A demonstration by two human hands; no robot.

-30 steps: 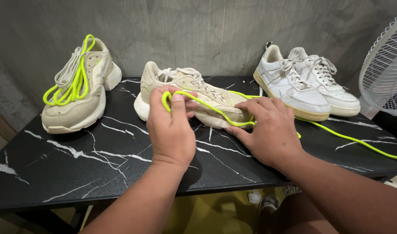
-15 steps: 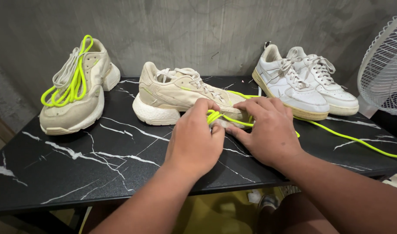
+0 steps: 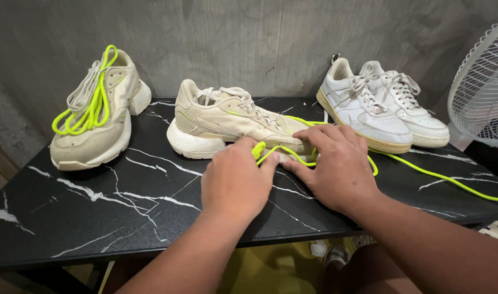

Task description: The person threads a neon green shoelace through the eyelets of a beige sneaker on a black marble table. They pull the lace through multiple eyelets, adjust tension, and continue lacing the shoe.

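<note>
Head view, 1 frame. Left hand (image 3: 235, 182) sits low at the toe of the middle beige sneaker (image 3: 232, 121), fingers curled together and pinched on a loop of the neon yellow lace (image 3: 284, 152). Right hand (image 3: 336, 166) lies just beside it, palm down, fingers spread over the same lace and pressing it against the sneaker's toe; whether the fingers close around the lace cannot be told from this angle. Between the 2 hands the lace makes a small loop. Its free length runs out from under the right hand, across the black marble-pattern bench (image 3: 124, 207), toward the right edge of the frame.

The middle sneaker lies on its side, sole toward the camera, own pale laces loose. At the left, a second beige sneaker (image 3: 96, 120) leans against the grey wall (image 3: 232, 38) with another neon yellow lace bundle (image 3: 88, 106) draped over it. At the right, 2 white sneakers (image 3: 385, 109) stand side by side. A white fan grille (image 3: 486, 92) shows at the far right.
</note>
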